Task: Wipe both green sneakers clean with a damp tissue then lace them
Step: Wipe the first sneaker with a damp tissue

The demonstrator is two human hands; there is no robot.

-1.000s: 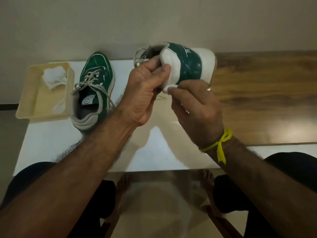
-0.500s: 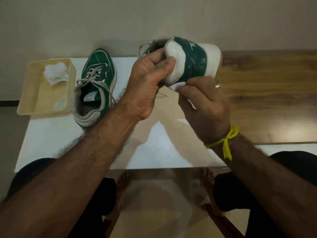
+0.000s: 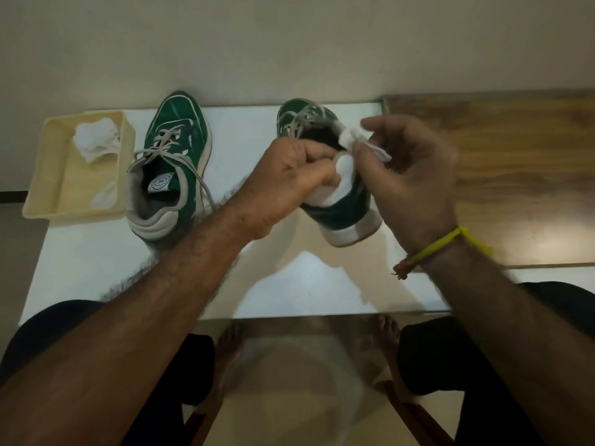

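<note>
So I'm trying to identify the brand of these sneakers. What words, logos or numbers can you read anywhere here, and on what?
No text can be read.
Round insole label inside the sneaker on the table: a round emblem, lettering too small and blurred to read.
Sneaker in the hands: no legible marking visible.
Tray and tissue: no print visible.
</note>
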